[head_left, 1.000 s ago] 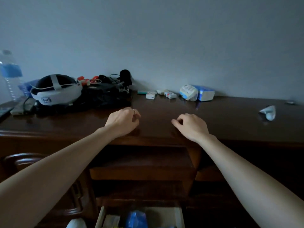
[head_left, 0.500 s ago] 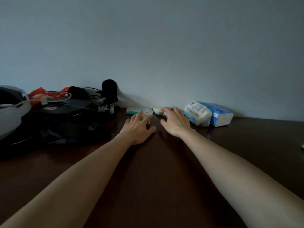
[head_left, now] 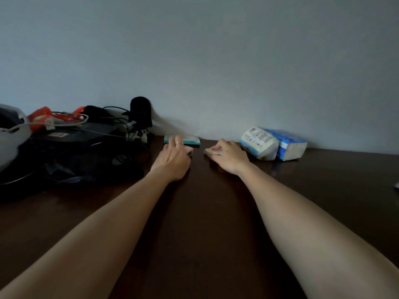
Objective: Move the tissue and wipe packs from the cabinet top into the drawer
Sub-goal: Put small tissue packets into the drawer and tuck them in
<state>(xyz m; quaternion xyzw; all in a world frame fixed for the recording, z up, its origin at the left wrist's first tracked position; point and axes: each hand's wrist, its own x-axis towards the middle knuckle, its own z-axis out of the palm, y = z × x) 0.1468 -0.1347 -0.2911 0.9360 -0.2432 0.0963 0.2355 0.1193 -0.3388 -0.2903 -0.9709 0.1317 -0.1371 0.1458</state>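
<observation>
Both arms reach across the dark wooden cabinet top [head_left: 205, 212] toward the wall. My left hand [head_left: 172, 160] lies over a small white tissue pack [head_left: 190, 150], fingers curled on it. Just behind it a flat teal wipe pack [head_left: 190, 140] rests against the wall. My right hand [head_left: 228, 157] is closed on another small pack [head_left: 210, 151], whose end sticks out to the left. To the right lie a larger white-and-blue tissue pack [head_left: 258, 143] and a blue tissue pack [head_left: 289, 146]. The drawer is out of view.
A black bag [head_left: 71, 156] with cables, a small black microphone [head_left: 140, 115], red-orange items [head_left: 41, 117] and a white headset [head_left: 10, 134] crowd the left side. A pale object [head_left: 396, 186] shows at the right edge.
Both hands have reached farther toward the wall and closed over the small packs; the view has moved closer in.
</observation>
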